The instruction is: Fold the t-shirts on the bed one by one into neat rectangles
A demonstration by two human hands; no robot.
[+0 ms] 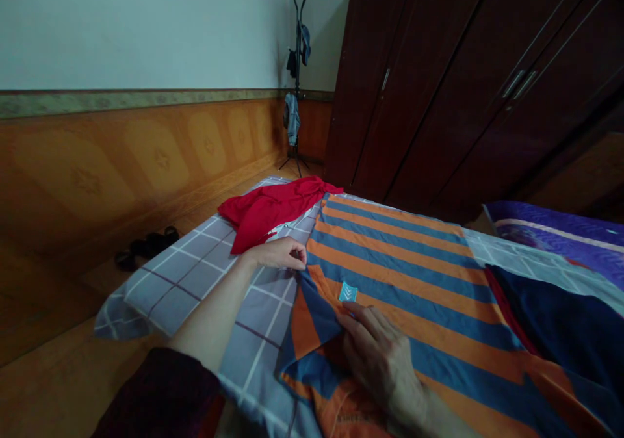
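An orange and blue striped shirt [419, 262] lies spread over a grey checked bedsheet [205, 256]. My left hand [280, 254] pinches the shirt's left edge between thumb and fingertips. Near the light blue patch [348, 292], my right hand [380, 357] rests on the shirt, its fingers bent and close together on the cloth by the neck opening. A sleeve lies folded over below my left hand, and what the right fingertips hold is partly hidden.
A red garment [277, 205] lies at the bed's far left, and dark blue clothing [560, 321] at the right. Beyond stand a coat rack [297, 67] and a dark wardrobe [429, 87]. Dark footwear [146, 245] is on the floor at left.
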